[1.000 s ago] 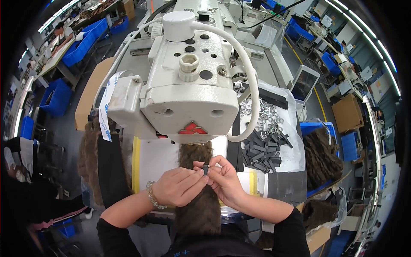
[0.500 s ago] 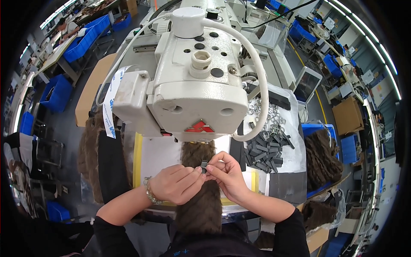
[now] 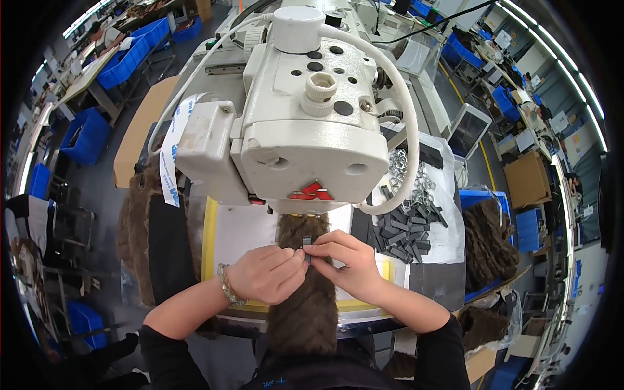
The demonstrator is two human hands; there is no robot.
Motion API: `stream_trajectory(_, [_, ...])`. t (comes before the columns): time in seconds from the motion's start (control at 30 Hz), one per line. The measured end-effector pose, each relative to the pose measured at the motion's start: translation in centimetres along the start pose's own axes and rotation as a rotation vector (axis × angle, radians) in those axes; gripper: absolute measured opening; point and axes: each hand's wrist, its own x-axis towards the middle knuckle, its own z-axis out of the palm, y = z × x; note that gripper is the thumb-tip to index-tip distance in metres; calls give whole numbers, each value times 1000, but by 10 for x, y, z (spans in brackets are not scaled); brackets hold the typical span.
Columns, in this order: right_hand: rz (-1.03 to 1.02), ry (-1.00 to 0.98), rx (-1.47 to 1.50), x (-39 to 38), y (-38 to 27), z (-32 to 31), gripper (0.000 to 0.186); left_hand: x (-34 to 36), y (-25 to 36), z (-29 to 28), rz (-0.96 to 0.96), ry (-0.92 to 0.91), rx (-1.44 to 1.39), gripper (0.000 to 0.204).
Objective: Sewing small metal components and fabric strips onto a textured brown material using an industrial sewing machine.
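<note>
A strip of brown fur [image 3: 305, 305] lies on the white sewing bed, running from under the head of a large white sewing machine [image 3: 299, 123] toward me. My left hand [image 3: 266, 274] and my right hand [image 3: 348, 263] meet over the strip just in front of the machine head. Both pinch a small dark grey strap piece [image 3: 307, 250] with their fingertips, pressing it onto the fur. A beaded bracelet sits on my left wrist. The needle area is hidden under the machine head.
A heap of dark grey strap pieces [image 3: 406, 227] and metal rings [image 3: 406, 172] lies right of my hands. More brown fur hangs at the left [image 3: 140, 221] and fills a blue bin [image 3: 487, 240] at the right. Blue crates and workbenches stand around.
The view has shifted and the machine head looms larger. My two hands have stayed together over the fur, holding the small piece, with only slight finger movement.
</note>
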Motion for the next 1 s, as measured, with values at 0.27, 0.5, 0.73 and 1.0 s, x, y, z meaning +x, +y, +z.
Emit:
stream_trajectory(0.27, [-243, 23, -71, 5, 20, 5, 18, -9, -7, 7, -143, 13, -137, 9])
stream_trajectory(0.5, [-154, 125, -168, 19, 48, 4, 17, -18, -14, 16, -371, -320, -99, 24])
stream_trajectory(0.73, [168, 17, -235, 21, 55, 10, 13, -25, -16, 18, -529, -404, -51, 33])
stream_trajectory(1.0, [58, -29, -179, 25, 57, 9, 12, -25, -26, 25, -632, -457, -160, 47])
